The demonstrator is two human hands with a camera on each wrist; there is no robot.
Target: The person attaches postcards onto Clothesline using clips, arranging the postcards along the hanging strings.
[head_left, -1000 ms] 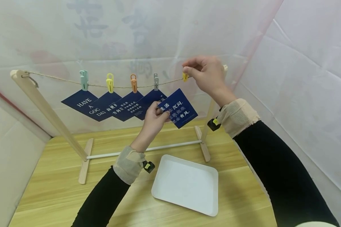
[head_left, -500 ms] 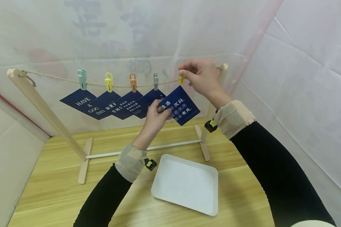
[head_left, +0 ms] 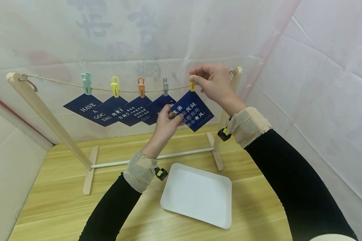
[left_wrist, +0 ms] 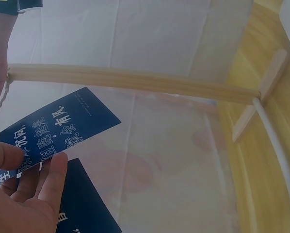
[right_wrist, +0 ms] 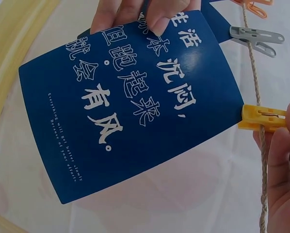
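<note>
A square dark-blue card (head_left: 196, 112) with white lettering hangs point-up below the twine. My left hand (head_left: 168, 122) pinches its left corner between thumb and fingers. My right hand (head_left: 214, 80) pinches a yellow clothespin (right_wrist: 264, 117) on the twine (right_wrist: 254, 73). In the right wrist view the clothespin's tip meets the card's top corner. To the left, several similar cards hang overlapping, among them one reading "HAVE A" (head_left: 84, 105). They hang from a mint clothespin (head_left: 86, 83), another yellow clothespin (head_left: 115, 87), an orange clothespin (head_left: 141, 88) and a grey clothespin (head_left: 165, 87).
The twine runs between two posts of a wooden stand (head_left: 51, 124) joined low by a white rod (head_left: 114, 164). A white tray (head_left: 197, 197) lies on the wood-grain table (head_left: 48, 214) in front. White sheeting (head_left: 325, 100) encloses the back and right.
My left hand has brought the card slightly right and up, its top corner now at the yellow clothespin. My right hand has shifted a little left and down with that clothespin.
</note>
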